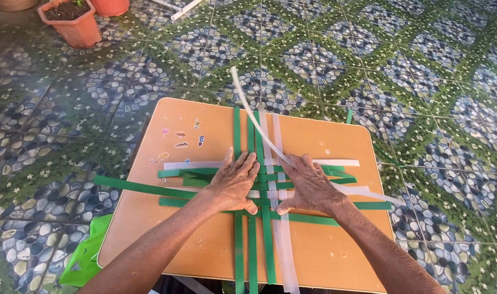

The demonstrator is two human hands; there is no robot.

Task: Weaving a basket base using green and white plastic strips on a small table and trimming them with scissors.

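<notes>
On the orange table [324,256], both hands press flat on the woven strips [262,188].

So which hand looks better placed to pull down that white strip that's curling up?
Probably the right hand: the curling white strip passes under its fingers, while the left hand presses flat on the green strips beside it.
</notes>
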